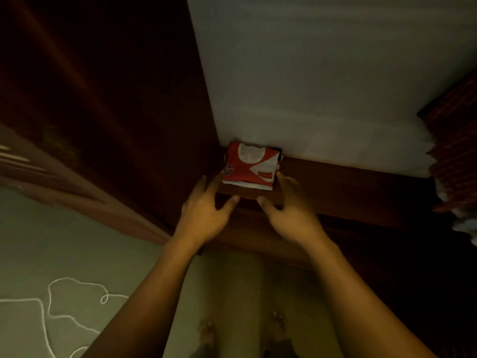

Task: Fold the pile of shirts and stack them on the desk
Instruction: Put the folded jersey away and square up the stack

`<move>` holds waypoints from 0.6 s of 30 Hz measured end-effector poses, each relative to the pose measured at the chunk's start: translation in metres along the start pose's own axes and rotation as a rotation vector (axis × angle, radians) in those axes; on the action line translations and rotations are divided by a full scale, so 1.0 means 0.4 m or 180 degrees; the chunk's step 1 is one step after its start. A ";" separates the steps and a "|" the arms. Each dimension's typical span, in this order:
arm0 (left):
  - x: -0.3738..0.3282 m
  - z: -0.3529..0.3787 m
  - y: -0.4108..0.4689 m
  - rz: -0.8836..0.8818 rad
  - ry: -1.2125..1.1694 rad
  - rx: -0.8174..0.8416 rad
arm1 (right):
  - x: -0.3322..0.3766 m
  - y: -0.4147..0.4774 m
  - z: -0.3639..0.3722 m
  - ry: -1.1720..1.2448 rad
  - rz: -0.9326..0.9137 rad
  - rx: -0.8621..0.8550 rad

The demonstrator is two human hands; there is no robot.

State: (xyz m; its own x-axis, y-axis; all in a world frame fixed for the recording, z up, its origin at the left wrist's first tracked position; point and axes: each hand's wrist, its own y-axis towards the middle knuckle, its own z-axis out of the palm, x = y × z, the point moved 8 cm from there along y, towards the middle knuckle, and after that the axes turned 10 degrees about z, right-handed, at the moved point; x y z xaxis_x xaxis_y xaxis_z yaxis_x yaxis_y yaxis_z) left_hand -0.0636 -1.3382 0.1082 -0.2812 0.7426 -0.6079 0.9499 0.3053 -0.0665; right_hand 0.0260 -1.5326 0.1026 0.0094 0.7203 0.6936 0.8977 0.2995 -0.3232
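Left hand, right hand, both loose-fingered and empty, either side of folded red shirt.

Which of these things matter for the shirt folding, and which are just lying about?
Part of the job: folded red-and-white shirt; wooden desk; left hand; right hand.

Lying about: white cord on the floor; patterned cloth at the right.

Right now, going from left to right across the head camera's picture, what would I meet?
Looping white cord → left hand → folded red-and-white shirt → right hand → reddish patterned cloth.
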 end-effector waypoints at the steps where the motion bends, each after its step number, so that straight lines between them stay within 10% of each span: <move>1: 0.008 -0.010 -0.036 -0.0066 -0.0014 -0.0048 | 0.002 -0.033 0.009 -0.0036 -0.0038 -0.0049; 18: 0.545 -0.373 -0.638 -0.0601 -0.0424 -0.0728 | 0.352 -0.463 0.607 -0.0565 -0.0643 0.0601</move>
State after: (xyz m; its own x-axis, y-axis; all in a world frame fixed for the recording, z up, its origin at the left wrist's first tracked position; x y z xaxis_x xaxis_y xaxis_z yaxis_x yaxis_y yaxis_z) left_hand -0.3874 -1.1654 0.1108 -0.4148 0.5802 -0.7010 0.8232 0.5675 -0.0174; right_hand -0.2458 -1.3346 0.1036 -0.2525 0.7273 0.6382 0.7758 0.5463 -0.3157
